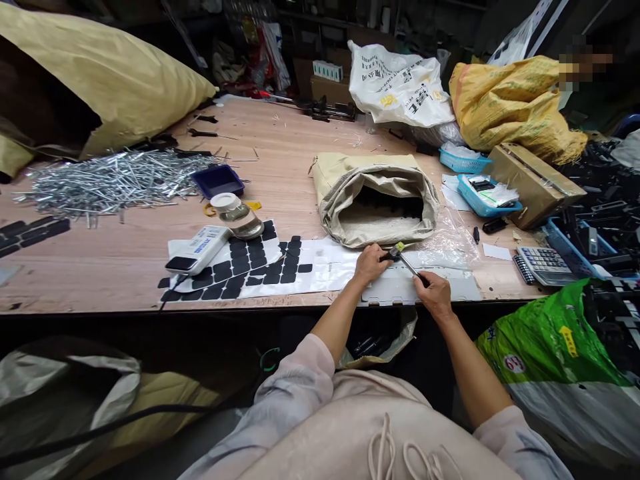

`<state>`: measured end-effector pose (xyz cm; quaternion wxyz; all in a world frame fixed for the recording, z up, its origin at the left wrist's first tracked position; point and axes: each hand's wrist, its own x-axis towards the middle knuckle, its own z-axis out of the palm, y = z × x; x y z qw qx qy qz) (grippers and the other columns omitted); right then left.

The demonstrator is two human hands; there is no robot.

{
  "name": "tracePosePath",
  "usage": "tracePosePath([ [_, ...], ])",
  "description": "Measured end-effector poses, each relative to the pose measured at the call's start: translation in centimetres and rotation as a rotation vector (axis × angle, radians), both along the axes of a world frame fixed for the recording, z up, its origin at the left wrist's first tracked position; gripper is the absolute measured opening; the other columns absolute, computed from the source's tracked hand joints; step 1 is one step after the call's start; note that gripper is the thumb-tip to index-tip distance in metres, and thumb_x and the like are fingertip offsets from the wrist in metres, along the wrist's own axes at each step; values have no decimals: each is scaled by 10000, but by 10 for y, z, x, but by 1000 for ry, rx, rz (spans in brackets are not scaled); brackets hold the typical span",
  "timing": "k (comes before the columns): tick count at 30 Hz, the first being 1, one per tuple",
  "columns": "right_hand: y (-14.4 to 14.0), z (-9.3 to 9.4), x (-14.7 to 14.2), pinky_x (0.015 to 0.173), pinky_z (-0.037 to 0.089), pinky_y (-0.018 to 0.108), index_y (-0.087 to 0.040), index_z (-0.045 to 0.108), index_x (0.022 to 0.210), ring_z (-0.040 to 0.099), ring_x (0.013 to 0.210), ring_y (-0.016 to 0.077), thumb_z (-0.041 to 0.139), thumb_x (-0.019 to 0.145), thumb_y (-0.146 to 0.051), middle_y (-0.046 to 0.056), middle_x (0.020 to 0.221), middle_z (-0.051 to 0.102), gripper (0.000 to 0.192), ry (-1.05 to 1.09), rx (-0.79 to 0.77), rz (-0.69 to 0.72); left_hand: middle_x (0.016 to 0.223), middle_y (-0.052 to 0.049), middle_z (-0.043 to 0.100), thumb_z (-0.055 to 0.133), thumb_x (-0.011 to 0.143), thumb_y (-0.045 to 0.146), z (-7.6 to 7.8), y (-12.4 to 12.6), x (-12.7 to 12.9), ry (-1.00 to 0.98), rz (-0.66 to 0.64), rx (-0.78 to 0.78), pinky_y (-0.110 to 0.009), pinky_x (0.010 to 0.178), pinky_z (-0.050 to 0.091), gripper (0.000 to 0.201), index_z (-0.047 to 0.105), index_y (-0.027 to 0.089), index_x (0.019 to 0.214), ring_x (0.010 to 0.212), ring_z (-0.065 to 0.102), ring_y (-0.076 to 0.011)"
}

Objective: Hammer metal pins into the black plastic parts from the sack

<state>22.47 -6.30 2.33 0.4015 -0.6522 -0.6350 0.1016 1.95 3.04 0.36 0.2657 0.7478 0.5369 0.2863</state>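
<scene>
My left hand (371, 262) grips the black and yellow handle of a screwdriver (401, 259) at the table's front edge. My right hand (434, 291) pinches the tool's metal shaft near its tip. Both hands rest over a pale flat plate (465, 288) with cut-outs lying on the wooden table (125, 260). Just behind the hands stands an open beige sack (376, 193) with its rim rolled down. To the left lie white sheets with black square pads (250, 263).
A heap of metal rods (110, 179) lies at the left, beside a dark blue tray (218, 180). A white device (197, 249) and a small scale (239, 215) sit on the sheets. Blue baskets (480, 193), a calculator (544, 263), a cardboard box (535, 181) and bags crowd the right.
</scene>
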Motion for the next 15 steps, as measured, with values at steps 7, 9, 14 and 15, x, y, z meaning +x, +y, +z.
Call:
tracePosePath([
  [7,4,-5,14,355,413,233,-161,741,818,519,417,122,697,778,-495,-1,590,630,339,684,-170,-114,949,-31,622,734,872,316,4,2,0,-19,-3,-17,-305,752,459,218,790,259,1075,973,556,-208],
  [9,6,-3,16,322,387,213,-151,728,794,503,402,107,719,752,-487,-8,579,613,339,789,-182,-112,941,-34,623,734,866,295,7,0,-1,-31,0,-7,-301,754,463,207,787,244,1060,965,561,-207],
  [14,9,-3,18,314,401,195,-140,726,781,509,395,96,744,728,-481,-11,567,610,345,809,-221,-69,921,-50,644,671,912,328,20,-49,-14,-165,-110,170,-284,731,476,212,758,208,1063,857,593,-176],
  [15,10,-4,18,311,397,194,-140,726,782,507,393,95,742,730,-481,-12,568,610,345,818,-218,-68,898,-52,654,651,925,357,20,-67,-19,-169,-165,206,-287,735,480,227,752,208,1063,831,601,-173],
])
